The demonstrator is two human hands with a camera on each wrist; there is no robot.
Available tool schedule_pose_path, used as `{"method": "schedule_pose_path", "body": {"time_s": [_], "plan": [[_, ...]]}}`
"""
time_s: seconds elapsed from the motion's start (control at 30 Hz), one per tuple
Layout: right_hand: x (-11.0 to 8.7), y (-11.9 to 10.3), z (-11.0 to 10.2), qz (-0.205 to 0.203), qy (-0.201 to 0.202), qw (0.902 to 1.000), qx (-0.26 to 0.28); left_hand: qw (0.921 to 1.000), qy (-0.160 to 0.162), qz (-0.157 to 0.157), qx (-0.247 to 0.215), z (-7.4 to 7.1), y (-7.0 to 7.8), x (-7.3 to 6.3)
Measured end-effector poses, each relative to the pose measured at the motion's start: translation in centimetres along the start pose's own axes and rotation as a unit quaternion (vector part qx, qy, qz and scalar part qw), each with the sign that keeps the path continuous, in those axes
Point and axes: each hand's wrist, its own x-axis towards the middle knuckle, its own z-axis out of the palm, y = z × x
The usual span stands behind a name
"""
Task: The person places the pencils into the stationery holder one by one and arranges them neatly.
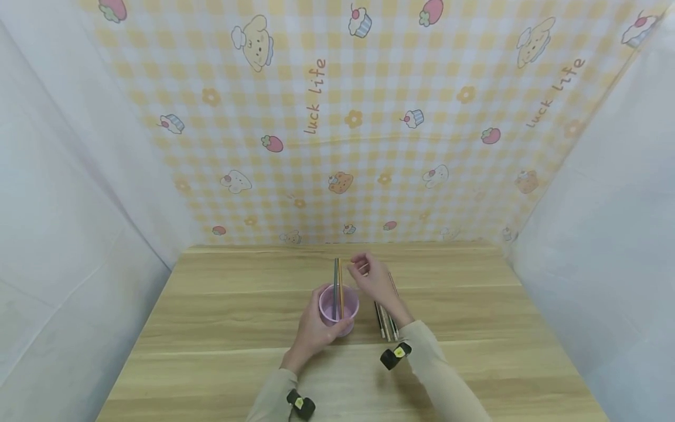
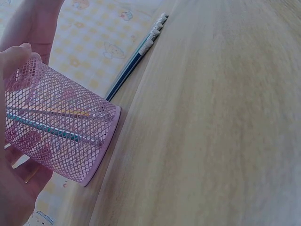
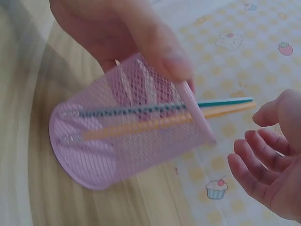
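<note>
My left hand (image 1: 311,331) grips a pink mesh cup (image 3: 117,155) by its side, thumb near the rim. In the left wrist view the cup's solid base rests on the wooden tabletop. A green chopstick (image 3: 225,101) and a yellow chopstick (image 3: 230,111) lean together inside it, their silvery ornamented ends down and slim ends above the rim. Just right of those slim ends, my right hand (image 1: 373,280) is raised with loosely bent fingers and nothing in them. Under the right forearm lie several more chopsticks (image 1: 387,328), dark and pale, with silvery ends toward me.
The wooden table (image 1: 221,328) reaches back to a yellow checked cloth (image 1: 358,199) printed with cartoon figures. White sheets (image 1: 68,234) hang on both sides. A small black camera (image 1: 395,355) is worn on each wrist.
</note>
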Motion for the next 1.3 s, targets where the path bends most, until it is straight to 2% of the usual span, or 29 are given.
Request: {"method": "schedule_pose_path", "body": {"time_s": [0.17, 0.37, 0.6, 1.3], "plan": [[0.6, 0.9, -1.2, -0.015, 0.017, 0.9997, -0.01, 1.0, 0.001, -0.002, 0.0, 0.0, 0.0, -0.1], [1.5, 1.4, -3.3, 0.035, 0.007, 0.9993, -0.003, 1.0, 0.002, -0.003, 0.001, 0.0, 0.1, -0.1], [2.3, 3.3, -4.9, 0.061, 0.008, 0.9981, -0.002, 1.0, 0.0, -0.006, 0.0, 0.0, 0.1, -0.2], [1.4, 8.1, -6.1, 0.092, 0.024, 0.994, -0.055, 0.9999, -0.003, -0.01, 0.004, 0.0, 0.3, -0.2]]}}
